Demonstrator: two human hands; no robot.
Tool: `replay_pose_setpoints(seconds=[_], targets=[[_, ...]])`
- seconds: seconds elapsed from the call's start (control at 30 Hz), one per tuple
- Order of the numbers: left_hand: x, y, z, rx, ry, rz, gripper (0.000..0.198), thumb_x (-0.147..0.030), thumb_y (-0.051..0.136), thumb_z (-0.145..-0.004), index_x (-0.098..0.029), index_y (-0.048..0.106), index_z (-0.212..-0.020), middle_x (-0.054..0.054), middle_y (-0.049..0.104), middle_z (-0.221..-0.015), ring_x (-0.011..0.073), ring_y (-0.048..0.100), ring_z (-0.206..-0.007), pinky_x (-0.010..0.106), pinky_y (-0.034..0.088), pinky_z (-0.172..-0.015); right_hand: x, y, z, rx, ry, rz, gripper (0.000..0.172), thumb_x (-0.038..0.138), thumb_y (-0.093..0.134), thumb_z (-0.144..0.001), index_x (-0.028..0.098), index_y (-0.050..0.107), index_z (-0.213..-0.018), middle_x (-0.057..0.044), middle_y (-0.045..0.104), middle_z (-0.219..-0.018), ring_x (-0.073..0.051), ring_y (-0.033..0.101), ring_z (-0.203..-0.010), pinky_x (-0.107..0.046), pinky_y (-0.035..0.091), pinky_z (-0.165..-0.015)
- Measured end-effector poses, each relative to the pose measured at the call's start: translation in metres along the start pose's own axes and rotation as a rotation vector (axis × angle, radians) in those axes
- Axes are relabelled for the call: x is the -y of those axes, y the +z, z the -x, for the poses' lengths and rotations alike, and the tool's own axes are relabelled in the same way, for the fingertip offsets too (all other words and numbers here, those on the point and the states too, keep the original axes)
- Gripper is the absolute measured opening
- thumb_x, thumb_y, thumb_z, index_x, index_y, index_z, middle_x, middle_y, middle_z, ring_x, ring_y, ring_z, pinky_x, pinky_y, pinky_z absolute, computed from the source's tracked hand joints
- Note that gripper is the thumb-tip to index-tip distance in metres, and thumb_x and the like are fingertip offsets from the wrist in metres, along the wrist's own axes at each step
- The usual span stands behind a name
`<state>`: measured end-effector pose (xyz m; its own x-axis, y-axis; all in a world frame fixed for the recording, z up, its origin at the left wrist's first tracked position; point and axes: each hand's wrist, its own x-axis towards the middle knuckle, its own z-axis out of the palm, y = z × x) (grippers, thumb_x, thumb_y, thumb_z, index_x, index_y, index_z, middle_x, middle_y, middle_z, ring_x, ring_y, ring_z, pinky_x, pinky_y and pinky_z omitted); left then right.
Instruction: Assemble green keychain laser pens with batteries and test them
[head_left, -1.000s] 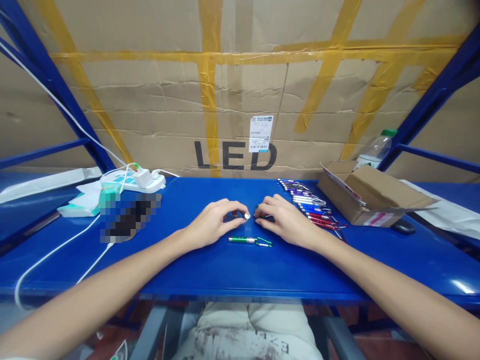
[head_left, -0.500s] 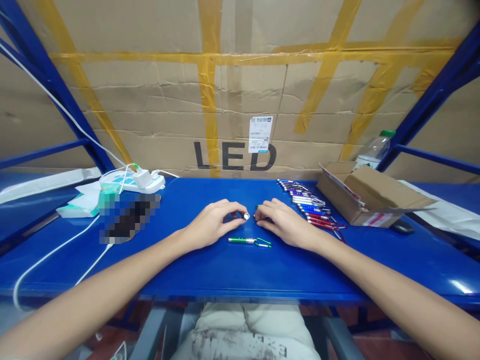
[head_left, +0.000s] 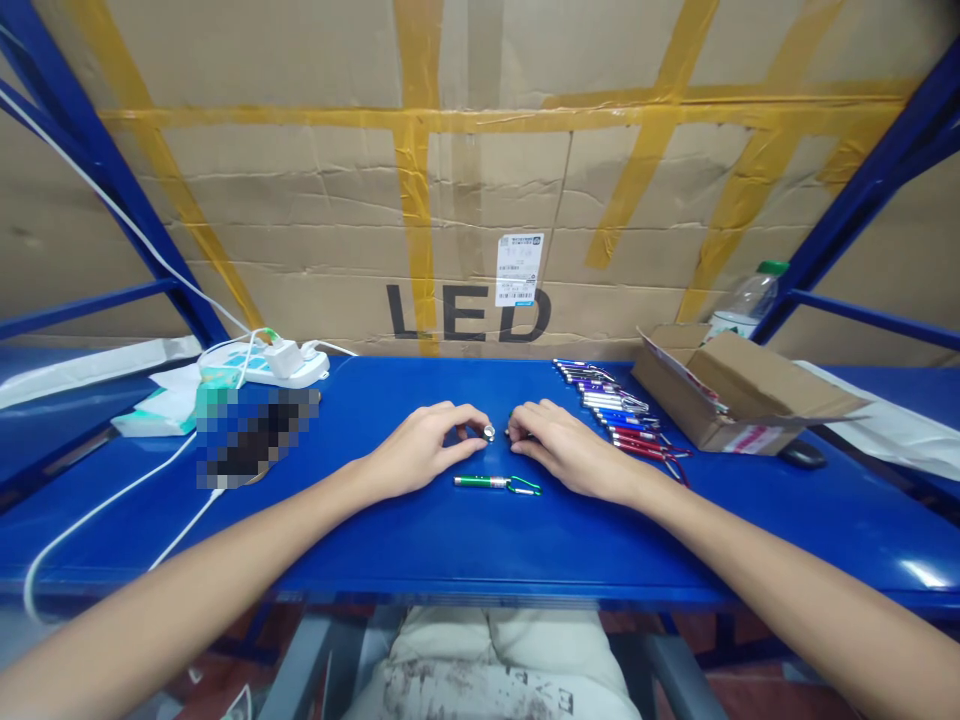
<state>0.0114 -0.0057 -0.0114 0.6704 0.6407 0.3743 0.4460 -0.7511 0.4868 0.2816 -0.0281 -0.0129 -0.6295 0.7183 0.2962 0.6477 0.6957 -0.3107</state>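
Observation:
My left hand [head_left: 424, 452] pinches a small round silver piece [head_left: 489, 433] between thumb and fingertips, its shiny end turned to the right. Facing it across a narrow gap, my right hand [head_left: 559, 445] is closed, fingers curled. A bit of green and a dark end show at its fingertips; the rest of that piece is hidden. Just below both hands, a green penlight [head_left: 480, 482] with a green carabiner clip [head_left: 525, 486] lies flat on the blue table [head_left: 480, 545]. Beyond my right hand is a row of similar penlights [head_left: 619, 405] in red, blue, silver, purple and black.
An open cardboard box [head_left: 750, 390] stands at the right, with a dark computer mouse [head_left: 802, 455] beside it and a bottle [head_left: 754, 295] behind. At the left are a white power strip [head_left: 300, 370], a tissue pack [head_left: 154, 415], cables and a blurred-out dark object [head_left: 259, 438].
Both hands stay nearly in place, with the silver piece still in my left fingertips. The whole view has shifted very slightly.

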Motion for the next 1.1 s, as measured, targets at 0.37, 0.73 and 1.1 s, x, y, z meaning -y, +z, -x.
replay_pose_setpoints(seconds=[0.37, 0.73, 1.1], targets=[[-0.002, 0.001, 0.0, 0.018, 0.002, 0.004, 0.023, -0.039, 0.062, -0.107, -0.025, 0.071, -0.123, 0.003, 0.076, -0.109, 0.0201, 0.07, -0.096, 0.032, 0.054, -0.089, 0.013, -0.006, -0.001, -0.301, -0.008, -0.195, 0.006, 0.028, 0.062, -0.106, 0.025, 0.062, -0.101, -0.004, 0.071, -0.098, -0.023, 0.064, -0.091, -0.037, 0.051, -0.084], [-0.003, 0.002, -0.001, 0.028, 0.002, 0.044, 0.021, -0.037, 0.064, -0.106, -0.025, 0.072, -0.121, 0.002, 0.077, -0.107, 0.0191, 0.07, -0.093, 0.03, 0.054, -0.087, 0.018, -0.009, -0.002, -0.318, -0.122, -0.189, 0.012, 0.034, 0.064, -0.108, 0.025, 0.073, -0.108, -0.006, 0.072, -0.102, -0.025, 0.064, -0.097, -0.042, 0.05, -0.09], [-0.004, 0.003, -0.002, 0.019, 0.015, 0.048, 0.02, -0.036, 0.066, -0.105, -0.025, 0.072, -0.121, 0.002, 0.077, -0.105, 0.0187, 0.07, -0.092, 0.03, 0.053, -0.085, 0.019, -0.006, -0.003, -0.295, -0.127, -0.174, 0.011, 0.03, 0.06, -0.11, 0.027, 0.07, -0.112, -0.007, 0.073, -0.111, -0.026, 0.064, -0.105, -0.044, 0.048, -0.096]])
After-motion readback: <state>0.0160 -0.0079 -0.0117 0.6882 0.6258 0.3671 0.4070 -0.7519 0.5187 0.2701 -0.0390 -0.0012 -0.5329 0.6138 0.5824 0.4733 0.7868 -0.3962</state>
